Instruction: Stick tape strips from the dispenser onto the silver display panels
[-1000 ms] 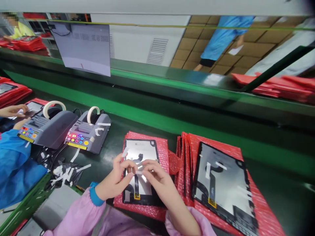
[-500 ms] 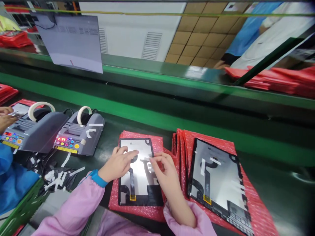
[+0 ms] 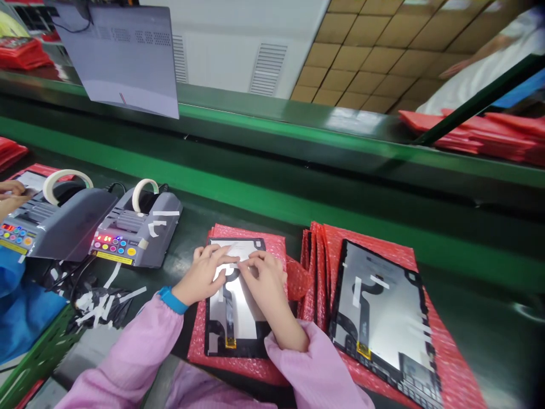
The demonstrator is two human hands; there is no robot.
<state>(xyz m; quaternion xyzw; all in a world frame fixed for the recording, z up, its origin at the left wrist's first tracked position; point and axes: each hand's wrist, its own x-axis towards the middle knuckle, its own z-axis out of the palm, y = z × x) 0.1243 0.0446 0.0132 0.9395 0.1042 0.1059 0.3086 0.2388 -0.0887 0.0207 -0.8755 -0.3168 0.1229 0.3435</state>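
Note:
A flat display panel [image 3: 244, 315], its silver back facing up, lies on red bubble wrap [image 3: 272, 366] in front of me. A dark flex cable [image 3: 230, 318] with a yellow end runs down its back. My left hand [image 3: 206, 274] rests over the panel's upper left with fingers stretched and apart. My right hand [image 3: 266, 278] is pinched at the panel's upper middle, its fingertips meeting my left index finger. A pale strip, apparently white tape, shows at the pinch, partly hidden by fingers and glare.
A second display panel [image 3: 383, 324] lies on red bubble wrap at right, with white tape strips on it. Two tape dispensers [image 3: 136, 227] [image 3: 70, 221] stand at left, beside loose tape scraps [image 3: 100, 304]. Another person's hand [image 3: 11, 196] is at far left. A monitor [image 3: 119, 62] hangs above.
My right hand has moved left and slightly up, from the panel's right edge to its upper middle beside my left fingertips. My left hand has stayed nearly in place, its fingers bending slightly.

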